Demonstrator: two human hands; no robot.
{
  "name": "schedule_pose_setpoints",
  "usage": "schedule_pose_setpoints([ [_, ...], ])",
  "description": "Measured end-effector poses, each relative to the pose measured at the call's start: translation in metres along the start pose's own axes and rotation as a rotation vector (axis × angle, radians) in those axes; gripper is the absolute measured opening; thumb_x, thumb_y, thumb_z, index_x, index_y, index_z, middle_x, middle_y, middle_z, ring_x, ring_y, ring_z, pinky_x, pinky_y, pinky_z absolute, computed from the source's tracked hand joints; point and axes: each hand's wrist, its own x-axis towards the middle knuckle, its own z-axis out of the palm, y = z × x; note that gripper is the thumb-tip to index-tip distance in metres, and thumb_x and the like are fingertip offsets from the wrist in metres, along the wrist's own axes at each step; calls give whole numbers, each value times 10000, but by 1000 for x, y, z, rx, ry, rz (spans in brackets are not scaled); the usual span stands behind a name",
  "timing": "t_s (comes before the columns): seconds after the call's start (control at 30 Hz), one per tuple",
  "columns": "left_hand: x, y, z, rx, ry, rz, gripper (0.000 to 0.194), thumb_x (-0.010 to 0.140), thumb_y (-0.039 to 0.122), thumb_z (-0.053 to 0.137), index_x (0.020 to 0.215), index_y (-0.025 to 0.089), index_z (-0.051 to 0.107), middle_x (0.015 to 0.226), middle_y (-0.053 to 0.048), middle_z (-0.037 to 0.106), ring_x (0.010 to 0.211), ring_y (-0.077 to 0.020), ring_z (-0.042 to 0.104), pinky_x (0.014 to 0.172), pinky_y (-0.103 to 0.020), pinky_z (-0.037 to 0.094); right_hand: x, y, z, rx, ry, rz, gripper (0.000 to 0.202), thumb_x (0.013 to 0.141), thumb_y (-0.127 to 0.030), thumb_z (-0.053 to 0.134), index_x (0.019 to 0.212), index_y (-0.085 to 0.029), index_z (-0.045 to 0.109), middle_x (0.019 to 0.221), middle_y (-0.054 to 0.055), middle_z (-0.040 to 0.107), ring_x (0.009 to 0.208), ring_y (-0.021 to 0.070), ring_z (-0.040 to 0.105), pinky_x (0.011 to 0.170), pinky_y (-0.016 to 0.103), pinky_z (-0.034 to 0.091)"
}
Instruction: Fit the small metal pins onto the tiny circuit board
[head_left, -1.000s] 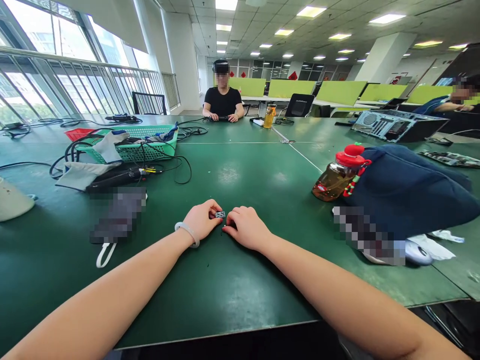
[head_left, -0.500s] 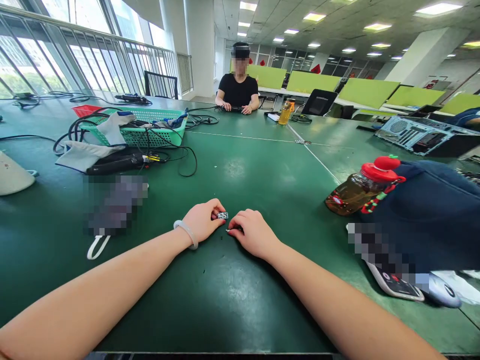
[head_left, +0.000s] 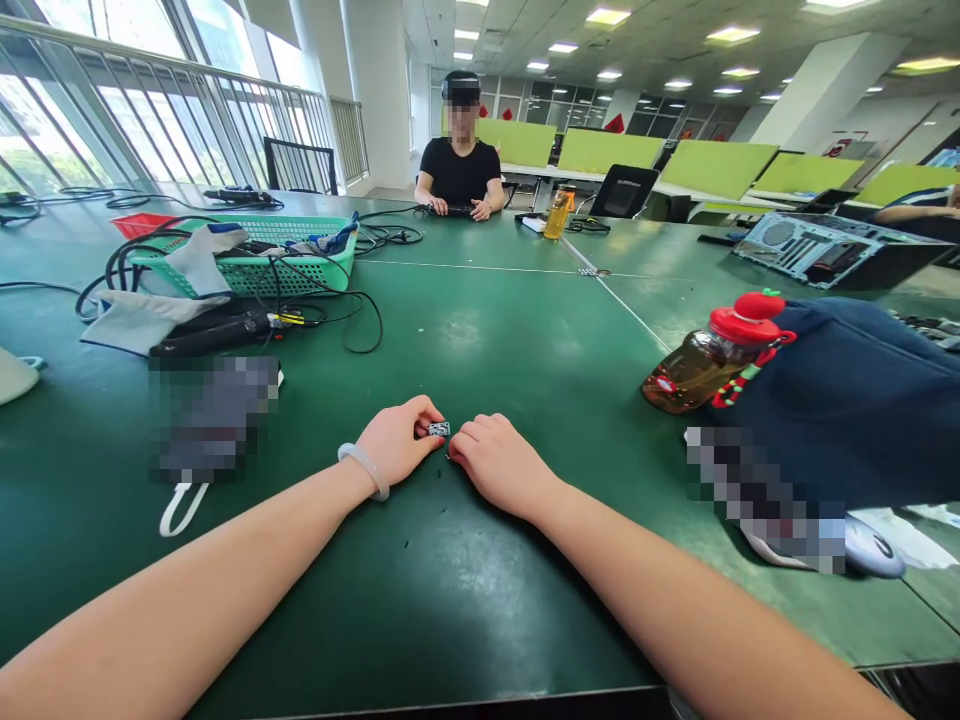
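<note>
My left hand [head_left: 397,442], with a pale bracelet [head_left: 365,470] at its wrist, is closed with a small dark block with silvery-white markings [head_left: 439,429] pinched between thumb and fingers. Its exact kind is too small to tell. Close on the right, my right hand [head_left: 499,462] is closed, knuckles up, fingertips near the block. A tiny pale speck shows at those fingertips; what it is, I cannot make out. Both hands rest low over the green tabletop [head_left: 465,580]. A few dark specks lie on the surface just below them.
At left are a green basket [head_left: 315,277] of cables and gloves, and a blurred dark pouch [head_left: 221,410]. A red-lidded bottle [head_left: 694,360], a navy bag [head_left: 847,410] and a mouse [head_left: 874,547] lie right. Across the table sits a person [head_left: 459,170]; a computer case [head_left: 832,250] lies far right.
The whole view has shifted slightly. My right fingers have curled in more, hiding most of their pinch. My left hand still holds the small block, in nearly the same place.
</note>
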Motion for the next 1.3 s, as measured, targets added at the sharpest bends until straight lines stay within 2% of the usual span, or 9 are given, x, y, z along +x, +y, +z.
schedule_pose_setpoints([
  [0.17, -3, 3, 0, -5, 18, 14, 149, 701, 281, 590, 824, 207, 551, 747, 2, 646, 691, -153, 611, 670, -283, 486, -1, 2, 0, 3, 12, 16, 197, 904, -211, 407, 768, -166, 543, 773, 39, 571, 753, 155, 460, 688, 291, 268],
  [0.33, -10, 11, -1, 21, -9, 54, 148, 690, 285, 613, 808, 211, 563, 762, 11, 652, 726, -160, 613, 696, -287, 475, -5, 5, -5, 13, 105, 48, 176, 900, -205, 407, 812, -169, 556, 789, 35, 572, 761, 153, 446, 714, 291, 265],
  [0.63, -18, 21, -3, 31, -43, 105, 146, 678, 292, 617, 797, 214, 583, 777, 8, 653, 773, -180, 608, 715, -301, 460, -7, 3, -8, -11, 147, -45, 235, 920, -216, 358, 838, -169, 573, 802, 44, 571, 762, 156, 443, 745, 299, 268],
  [0.77, -17, 21, -3, 25, -44, 108, 141, 671, 283, 623, 786, 213, 582, 764, 13, 653, 762, -177, 608, 713, -298, 460, -7, 4, -8, -34, 138, -60, 231, 920, -218, 363, 834, -169, 572, 803, 41, 569, 767, 157, 448, 755, 304, 265],
  [0.93, -15, 17, -2, 38, -27, 100, 130, 688, 277, 610, 799, 215, 586, 783, 12, 654, 772, -173, 604, 724, -301, 456, -8, 1, -11, 1, 122, 19, 246, 920, -255, 373, 844, -166, 589, 796, 46, 583, 755, 156, 449, 739, 303, 272],
  [1.13, -9, 8, -1, 26, 48, -23, 134, 683, 233, 605, 812, 208, 580, 780, 8, 651, 753, -161, 602, 704, -283, 470, -7, -15, -2, 58, 7, -37, 185, 868, -295, 497, 931, -202, 643, 819, 44, 600, 764, 163, 459, 678, 309, 273],
  [1.3, -7, 3, 0, 22, 73, -40, 150, 676, 241, 617, 820, 214, 587, 790, 5, 653, 768, -167, 605, 725, -297, 474, -5, -18, 2, 76, -3, -43, 233, 887, -280, 467, 824, -208, 680, 747, 39, 598, 739, 151, 463, 660, 303, 272],
])
